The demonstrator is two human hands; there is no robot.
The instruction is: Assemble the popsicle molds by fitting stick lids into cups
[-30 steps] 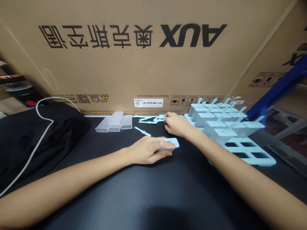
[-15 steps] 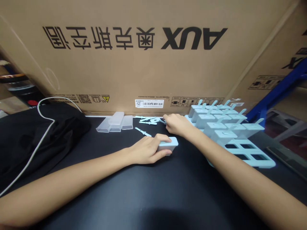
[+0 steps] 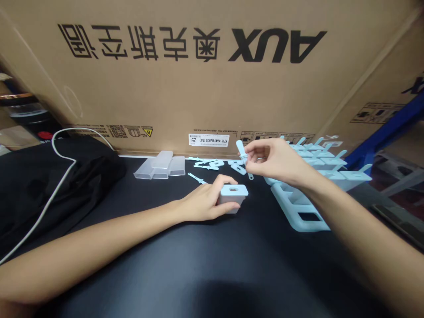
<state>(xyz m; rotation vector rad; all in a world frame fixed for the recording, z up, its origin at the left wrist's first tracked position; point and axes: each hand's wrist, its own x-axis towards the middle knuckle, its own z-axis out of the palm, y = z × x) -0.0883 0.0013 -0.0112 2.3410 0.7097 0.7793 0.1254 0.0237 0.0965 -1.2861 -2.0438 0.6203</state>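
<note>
My left hand (image 3: 212, 199) is closed round a popsicle mold (image 3: 230, 206), a translucent cup with a light blue lid (image 3: 234, 190) on top. A slot shows in the lid's middle. Above and to the right, my right hand (image 3: 265, 158) pinches a light blue popsicle stick (image 3: 241, 149), held upright with its rounded end up. Several loose sticks and lids (image 3: 207, 164) lie on the black table by the box. One stick (image 3: 196, 178) lies apart, just beyond my left hand. To the right, a light blue rack (image 3: 286, 207) holds several molds with sticks standing in them, partly hidden by my right arm.
Several translucent mold cups (image 3: 160, 165) lie stacked at the back left. Black cloth (image 3: 82, 181) with a white cable (image 3: 61, 192) covers the left side. A large cardboard box (image 3: 172, 97) walls off the back. A blue metal frame (image 3: 387, 128) stands at right.
My right hand has risen from the table by the box, now with a popsicle stick in its fingers. My left hand still holds the mold, its lid slot now uncovered.
</note>
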